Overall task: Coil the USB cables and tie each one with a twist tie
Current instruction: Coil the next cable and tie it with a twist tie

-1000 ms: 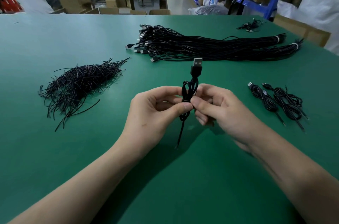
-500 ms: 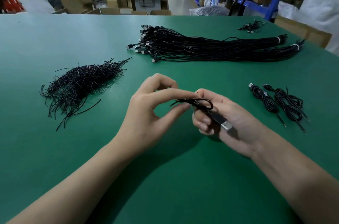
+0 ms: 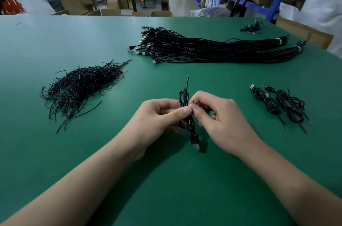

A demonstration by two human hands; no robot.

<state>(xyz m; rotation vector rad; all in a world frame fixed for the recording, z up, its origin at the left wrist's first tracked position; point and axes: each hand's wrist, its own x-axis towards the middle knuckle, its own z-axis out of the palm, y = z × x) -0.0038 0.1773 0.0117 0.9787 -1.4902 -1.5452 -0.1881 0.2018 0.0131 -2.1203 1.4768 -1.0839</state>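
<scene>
progress: two tied coils point(image 3: 279, 105) lie on the table point(image 3: 55, 151) at right. left hand point(image 3: 157, 116) and right hand point(image 3: 220, 116) both pinch a third coil point(image 3: 186, 112), tie apparently unfinished. large cable bundle point(image 3: 212, 48) and tie pile point(image 3: 81, 85) remain.

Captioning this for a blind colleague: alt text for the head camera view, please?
The left hand and right hand pinch a coiled black USB cable at its middle above a green table, plug hanging down. Twist ties lie piled left, loose cables behind, two coiled cables right.
</scene>
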